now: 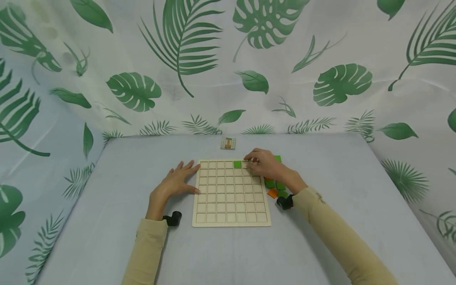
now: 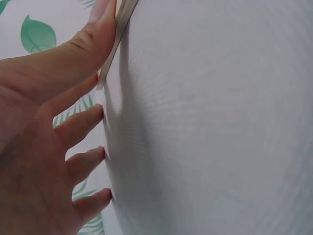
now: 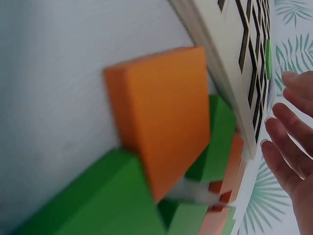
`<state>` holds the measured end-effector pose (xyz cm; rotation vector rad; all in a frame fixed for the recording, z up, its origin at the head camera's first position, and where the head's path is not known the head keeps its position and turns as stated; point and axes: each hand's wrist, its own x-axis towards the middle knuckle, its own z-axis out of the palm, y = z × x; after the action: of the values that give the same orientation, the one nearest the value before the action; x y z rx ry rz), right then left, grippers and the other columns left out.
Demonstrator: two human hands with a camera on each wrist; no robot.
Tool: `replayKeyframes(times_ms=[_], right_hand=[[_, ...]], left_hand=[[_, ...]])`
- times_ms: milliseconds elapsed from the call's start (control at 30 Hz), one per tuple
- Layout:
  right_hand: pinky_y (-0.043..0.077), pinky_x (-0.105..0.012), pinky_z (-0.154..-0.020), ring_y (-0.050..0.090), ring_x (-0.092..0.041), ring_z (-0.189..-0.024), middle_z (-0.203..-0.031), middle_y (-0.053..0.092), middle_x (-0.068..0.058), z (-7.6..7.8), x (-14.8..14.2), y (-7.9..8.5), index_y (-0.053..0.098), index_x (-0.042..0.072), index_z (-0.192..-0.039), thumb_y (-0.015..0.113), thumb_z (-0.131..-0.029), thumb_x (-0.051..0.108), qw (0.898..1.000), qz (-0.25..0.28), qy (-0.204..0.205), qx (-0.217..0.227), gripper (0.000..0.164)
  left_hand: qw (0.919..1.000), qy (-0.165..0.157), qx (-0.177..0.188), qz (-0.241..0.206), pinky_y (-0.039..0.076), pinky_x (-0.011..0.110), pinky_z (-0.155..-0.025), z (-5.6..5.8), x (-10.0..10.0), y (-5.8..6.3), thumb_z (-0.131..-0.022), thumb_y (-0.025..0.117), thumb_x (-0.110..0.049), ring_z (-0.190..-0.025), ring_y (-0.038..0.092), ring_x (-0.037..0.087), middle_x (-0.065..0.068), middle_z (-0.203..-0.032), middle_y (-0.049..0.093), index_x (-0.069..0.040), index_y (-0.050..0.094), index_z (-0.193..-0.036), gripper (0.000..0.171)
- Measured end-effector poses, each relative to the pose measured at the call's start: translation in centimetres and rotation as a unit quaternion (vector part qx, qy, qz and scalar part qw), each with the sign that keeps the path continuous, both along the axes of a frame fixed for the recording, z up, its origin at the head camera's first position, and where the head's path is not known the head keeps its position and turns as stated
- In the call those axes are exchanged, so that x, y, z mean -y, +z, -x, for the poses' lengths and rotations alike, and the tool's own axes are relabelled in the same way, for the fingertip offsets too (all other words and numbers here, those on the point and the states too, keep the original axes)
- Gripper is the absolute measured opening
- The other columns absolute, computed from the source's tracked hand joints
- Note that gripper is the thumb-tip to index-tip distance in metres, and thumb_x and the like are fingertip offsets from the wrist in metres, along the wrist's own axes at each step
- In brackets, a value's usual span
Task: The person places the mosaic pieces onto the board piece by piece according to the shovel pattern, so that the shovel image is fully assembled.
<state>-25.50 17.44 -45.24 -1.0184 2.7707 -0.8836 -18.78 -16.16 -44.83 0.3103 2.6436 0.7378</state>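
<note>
A pale wooden grid board point(image 1: 231, 225) lies flat on the table, with one green square tile point(image 1: 237, 164) in its far row. My left hand point(image 1: 176, 181) rests at the board's left side, fingers spread and thumb touching the edge; the left wrist view shows the thumb point(image 2: 93, 44) against that edge. Above the board's far right corner is my right hand point(image 1: 265, 164), its fingers bent just right of the green tile. Whether a tile sits between those fingertips is hidden. Beside the board's right edge lie loose green tiles point(image 1: 280, 185) and orange tiles point(image 1: 272, 192).
A small patterned card or tile point(image 1: 228, 143) with an orange mark lies beyond the board. A leaf-print curtain point(image 1: 213, 79) encloses the back and sides of the pale table point(image 1: 221, 257). In the right wrist view, an orange tile point(image 3: 168, 112) leans among green ones.
</note>
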Motion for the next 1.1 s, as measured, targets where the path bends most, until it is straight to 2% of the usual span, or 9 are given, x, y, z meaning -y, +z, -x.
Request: replayKeyframes(times_ms=[167, 467, 733, 1100], right_hand=[[0.059, -0.042, -0.08, 0.066, -0.027, -0.094, -0.109, 0.071, -0.015, -0.3, -1.3, 0.2, 0.074, -0.001, -0.117, 0.07, -0.096, 0.008, 1.0, 0.002, -0.02, 0.017, 0.023], [0.059, -0.046, -0.085, 0.066, -0.027, -0.094, -0.109, 0.072, -0.014, 0.1, -4.0, -0.3, 0.074, -0.001, -0.116, 0.069, -0.095, 0.007, 0.998, -0.003, -0.065, 0.019, 0.023], [0.058, -0.047, -0.089, 0.065, -0.029, -0.096, -0.117, 0.072, -0.015, 0.5, -5.6, -0.5, 0.073, 0.0, -0.12, 0.07, -0.096, 0.008, 0.992, -0.003, -0.116, 0.05, 0.026], [0.053, -0.045, -0.087, 0.059, -0.033, -0.097, -0.122, 0.069, -0.02, 1.2, -7.4, -0.9, 0.072, -0.001, -0.123, 0.071, -0.097, 0.012, 0.981, -0.019, -0.183, 0.056, 0.029]], left_hand=[[1.0, 0.001, -0.005, 0.005, 0.006, 0.069, -0.125, 0.0, -0.1, 0.0, -0.083, 0.085, -0.033, -0.158, 0.005, 0.046, 0.016, -0.171, 0.019, -0.014, 0.034, -0.161, 0.096], [0.9999, 0.005, -0.006, 0.007, 0.006, 0.068, -0.125, 0.0, -0.1, -0.2, -0.082, 0.085, -0.035, -0.158, 0.005, 0.045, 0.015, -0.171, 0.019, -0.015, 0.035, -0.161, 0.096], [0.9999, 0.003, -0.008, 0.013, 0.007, 0.069, -0.125, 0.0, -0.2, -0.2, -0.083, 0.085, -0.036, -0.158, 0.006, 0.046, 0.015, -0.171, 0.02, -0.014, 0.035, -0.162, 0.096], [0.9999, 0.008, -0.006, 0.011, 0.006, 0.067, -0.126, -0.2, -0.3, 0.0, -0.082, 0.086, -0.036, -0.158, 0.006, 0.045, 0.015, -0.171, 0.021, -0.013, 0.036, -0.161, 0.096]])
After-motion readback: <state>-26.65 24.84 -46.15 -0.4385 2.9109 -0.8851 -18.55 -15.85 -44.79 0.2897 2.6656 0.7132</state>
